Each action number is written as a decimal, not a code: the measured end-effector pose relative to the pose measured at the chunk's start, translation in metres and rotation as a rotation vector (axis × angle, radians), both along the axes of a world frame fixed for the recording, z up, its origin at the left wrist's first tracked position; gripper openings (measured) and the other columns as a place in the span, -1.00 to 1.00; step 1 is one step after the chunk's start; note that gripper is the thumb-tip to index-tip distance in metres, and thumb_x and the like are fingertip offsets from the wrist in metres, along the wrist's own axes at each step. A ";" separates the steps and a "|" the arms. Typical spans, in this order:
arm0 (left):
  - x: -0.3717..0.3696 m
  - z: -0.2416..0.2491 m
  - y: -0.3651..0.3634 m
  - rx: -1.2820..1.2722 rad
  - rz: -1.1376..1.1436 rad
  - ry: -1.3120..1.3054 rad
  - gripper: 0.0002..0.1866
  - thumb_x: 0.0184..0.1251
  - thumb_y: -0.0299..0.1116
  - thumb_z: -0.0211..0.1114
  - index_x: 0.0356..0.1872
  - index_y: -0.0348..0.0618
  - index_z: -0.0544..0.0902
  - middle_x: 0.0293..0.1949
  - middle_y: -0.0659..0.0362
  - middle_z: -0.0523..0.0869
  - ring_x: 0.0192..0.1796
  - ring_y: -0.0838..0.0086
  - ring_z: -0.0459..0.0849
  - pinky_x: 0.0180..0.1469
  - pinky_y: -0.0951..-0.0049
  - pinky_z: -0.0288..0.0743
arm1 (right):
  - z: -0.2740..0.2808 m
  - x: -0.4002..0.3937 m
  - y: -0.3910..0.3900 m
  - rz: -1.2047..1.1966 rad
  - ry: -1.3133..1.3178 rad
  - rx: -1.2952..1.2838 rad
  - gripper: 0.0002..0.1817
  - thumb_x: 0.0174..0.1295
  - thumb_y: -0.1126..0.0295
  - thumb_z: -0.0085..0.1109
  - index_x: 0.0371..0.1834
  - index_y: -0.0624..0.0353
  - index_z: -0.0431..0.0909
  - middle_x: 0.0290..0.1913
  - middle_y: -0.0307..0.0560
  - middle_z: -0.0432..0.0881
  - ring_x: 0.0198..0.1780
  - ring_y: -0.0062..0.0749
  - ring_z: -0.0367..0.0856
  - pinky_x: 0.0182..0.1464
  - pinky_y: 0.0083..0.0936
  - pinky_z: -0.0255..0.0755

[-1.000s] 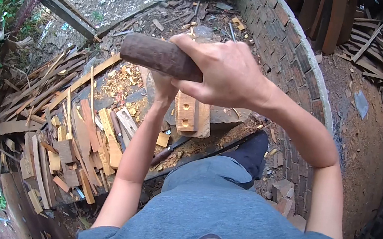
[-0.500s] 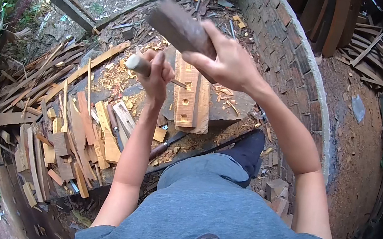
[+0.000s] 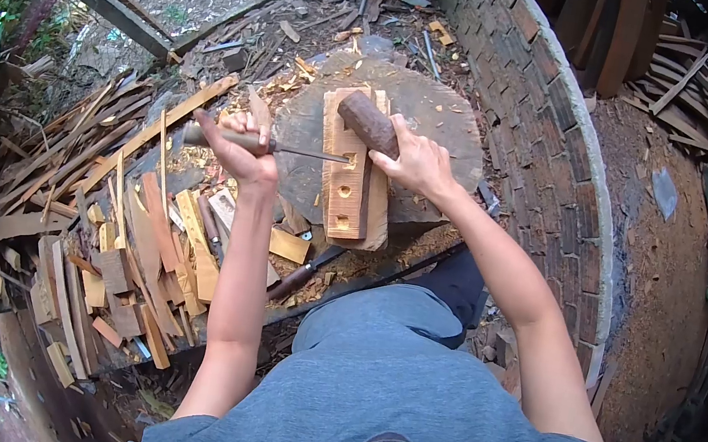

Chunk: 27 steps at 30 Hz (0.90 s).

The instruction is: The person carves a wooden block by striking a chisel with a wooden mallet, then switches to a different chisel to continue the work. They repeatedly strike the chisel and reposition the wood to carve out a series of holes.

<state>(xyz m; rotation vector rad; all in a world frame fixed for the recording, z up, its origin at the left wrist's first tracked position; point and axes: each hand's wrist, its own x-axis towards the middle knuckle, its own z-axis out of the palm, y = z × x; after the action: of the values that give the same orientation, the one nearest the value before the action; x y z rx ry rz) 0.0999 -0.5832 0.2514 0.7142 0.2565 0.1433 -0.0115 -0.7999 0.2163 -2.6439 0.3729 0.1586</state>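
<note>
My left hand (image 3: 245,148) holds the chisel (image 3: 228,138) by its wooden handle, fingers partly spread around it. The metal shaft lies low and points right, its tip at a square hole in the wooden block (image 3: 340,205). More holes show along the block, which sits on a round stump (image 3: 432,108). In my right hand (image 3: 419,162) is a dark wooden mallet (image 3: 368,121), gripped at its near end; it lies over the block's right side, above the chisel tip.
Wood offcuts (image 3: 153,231) and strips are piled left of the stump. A dark-handled tool (image 3: 297,279) lies near my legs. A curved brick wall (image 3: 562,134) rises on the right, and wood chips cover the ground.
The mallet has come down from the raised position onto the block area. My left hand has moved left and opened somewhat, and the chisel has tilted down to a flatter angle.
</note>
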 end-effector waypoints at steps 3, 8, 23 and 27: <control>0.005 0.021 -0.007 0.116 -0.103 -0.166 -0.39 0.16 0.35 0.30 -0.58 0.03 0.35 -0.64 0.36 0.38 -0.67 0.67 0.37 -0.74 0.66 0.26 | -0.006 -0.001 0.001 -0.007 -0.021 0.026 -0.15 0.12 -0.16 0.16 0.40 0.08 0.17 -0.18 0.36 0.69 -0.07 0.23 0.68 0.02 0.01 0.51; -0.003 0.017 -0.030 0.255 -0.127 -0.292 -0.45 0.28 0.27 0.23 -0.54 -0.01 0.38 -0.63 0.34 0.39 -0.65 0.65 0.43 -0.75 0.63 0.26 | 0.001 -0.003 0.003 -0.032 -0.003 0.098 -0.12 0.12 -0.17 0.15 0.42 0.11 0.15 -0.18 0.36 0.68 -0.07 0.22 0.68 0.01 0.04 0.51; -0.023 0.029 -0.057 0.362 -0.062 -0.425 -0.64 0.43 -0.24 0.29 -0.50 -0.07 0.34 -0.68 0.32 0.37 -0.71 0.67 0.37 -0.78 0.64 0.16 | -0.011 -0.007 0.007 -0.109 -0.018 0.158 -0.11 0.13 -0.17 0.13 0.42 0.14 0.14 -0.18 0.43 0.67 -0.06 0.32 0.66 0.04 0.08 0.49; -0.022 0.031 -0.058 0.346 -0.049 -0.404 -0.67 0.42 -0.31 0.29 -0.50 -0.09 0.36 -0.70 0.31 0.37 -0.74 0.66 0.36 -0.79 0.63 0.15 | -0.007 -0.008 0.009 -0.104 -0.051 0.161 -0.18 0.16 -0.13 0.15 0.36 0.14 0.16 -0.19 0.45 0.66 -0.06 0.32 0.66 0.03 0.08 0.49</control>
<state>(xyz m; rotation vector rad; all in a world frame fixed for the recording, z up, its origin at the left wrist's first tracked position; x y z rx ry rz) 0.0774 -0.6410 0.2828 1.0144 -0.1774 0.2850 -0.0198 -0.7912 0.2089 -2.4592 0.4595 0.0833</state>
